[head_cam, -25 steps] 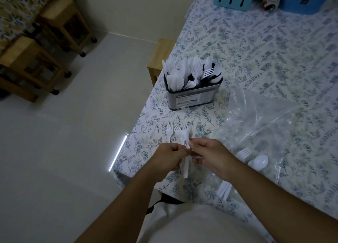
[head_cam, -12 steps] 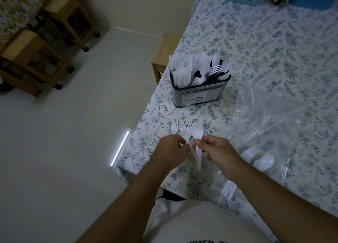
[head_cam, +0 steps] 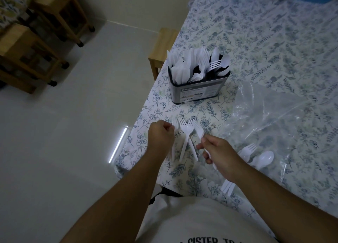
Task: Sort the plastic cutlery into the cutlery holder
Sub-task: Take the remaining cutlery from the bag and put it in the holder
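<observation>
The metal cutlery holder (head_cam: 197,92) stands near the table's left edge, packed with white plastic knives, forks and spoons. In front of it my left hand (head_cam: 161,135) is curled and pinches a white fork (head_cam: 174,123) at its neck. Two more white forks (head_cam: 186,131) lie crossed on the cloth between my hands. My right hand (head_cam: 218,152) pinches another white fork (head_cam: 199,131) just below its tines. A fork (head_cam: 248,148) and a spoon (head_cam: 265,158) lie at the clear plastic bag (head_cam: 274,114), right of my right hand.
A floral tablecloth (head_cam: 274,41) covers the table; its left edge runs close to my left hand. A wooden stool (head_cam: 164,45) stands beside the table behind the holder. White handles (head_cam: 227,187) stick out under my right wrist. Blue boxes sit at the far edge.
My hands have drawn apart. The bunch of forks held between them has split: my right hand took one fork to the right, and two now lie crossed on the cloth.
</observation>
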`<action>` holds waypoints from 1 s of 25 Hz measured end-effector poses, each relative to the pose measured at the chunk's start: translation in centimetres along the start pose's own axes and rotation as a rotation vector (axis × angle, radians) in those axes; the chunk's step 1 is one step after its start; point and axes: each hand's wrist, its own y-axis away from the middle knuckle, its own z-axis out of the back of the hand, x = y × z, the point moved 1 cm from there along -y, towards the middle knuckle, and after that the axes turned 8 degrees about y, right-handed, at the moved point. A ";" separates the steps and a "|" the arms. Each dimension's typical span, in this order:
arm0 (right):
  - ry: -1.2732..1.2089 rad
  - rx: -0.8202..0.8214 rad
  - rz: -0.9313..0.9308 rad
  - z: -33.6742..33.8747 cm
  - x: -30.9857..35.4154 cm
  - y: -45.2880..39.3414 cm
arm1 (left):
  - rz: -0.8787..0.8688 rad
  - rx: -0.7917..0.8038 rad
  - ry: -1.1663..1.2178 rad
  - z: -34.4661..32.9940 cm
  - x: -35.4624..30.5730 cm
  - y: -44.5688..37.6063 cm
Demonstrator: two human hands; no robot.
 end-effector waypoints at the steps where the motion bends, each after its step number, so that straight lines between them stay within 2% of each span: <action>1: 0.004 -0.029 0.007 0.0 0.0 -0.1 | 0.009 -0.006 0.020 0.2 -0.3 0.3; 5: -0.236 -0.074 -0.023 -0.7 0.3 -0.5 | -0.040 0.049 0.152 -0.1 -2.2 2.7; 7: -0.216 -0.042 0.003 -1.1 0.4 -0.6 | -0.051 0.126 0.222 -1.1 -3.2 4.2; 10: -0.261 -0.010 -0.008 -1.0 0.4 -0.5 | 0.034 0.217 0.343 -2.3 -3.4 4.4; 15: -0.242 -0.154 -0.025 1.1 -0.6 -0.6 | 0.102 0.033 0.127 -2.1 -1.6 2.9; 25: -0.088 -0.195 0.017 2.3 -0.8 0.0 | -0.017 0.093 -0.035 -4.6 -2.5 1.5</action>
